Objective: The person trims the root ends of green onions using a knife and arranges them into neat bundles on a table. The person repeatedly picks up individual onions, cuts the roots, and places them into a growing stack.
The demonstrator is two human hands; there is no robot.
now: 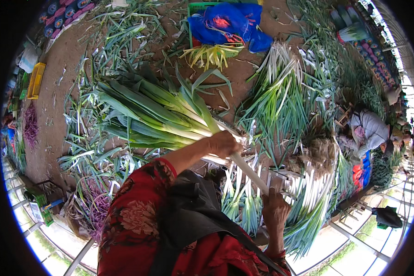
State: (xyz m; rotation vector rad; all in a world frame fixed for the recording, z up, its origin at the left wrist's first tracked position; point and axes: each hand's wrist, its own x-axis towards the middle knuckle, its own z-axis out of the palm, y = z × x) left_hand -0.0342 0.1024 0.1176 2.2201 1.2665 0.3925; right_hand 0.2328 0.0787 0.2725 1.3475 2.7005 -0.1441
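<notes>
My left hand (224, 143) is closed around the stalk of a single leek (249, 173), whose green leaves point up and away from me. At the leek's pale lower end, my right hand (276, 207) has its fingers curled on the stalk; the root tip is hidden. Beneath and beyond my left forearm lies a thick pile of leeks (155, 110) with broad dark leaves to the left and white ends to the right. Slimmer trimmed leeks or green onions (243, 203) lie just left of my right hand. Rooty brown ends (319, 155) top another stack (314, 193) to its right.
A bunch of green onions (283, 82) lies ahead on the soil, near a green crate (196, 6) bearing blue mesh sacks (224, 20). Leaf scraps (120, 38) litter the ground. Purple stalks (95, 203) sit at left. A crouching person (369, 127) is at right.
</notes>
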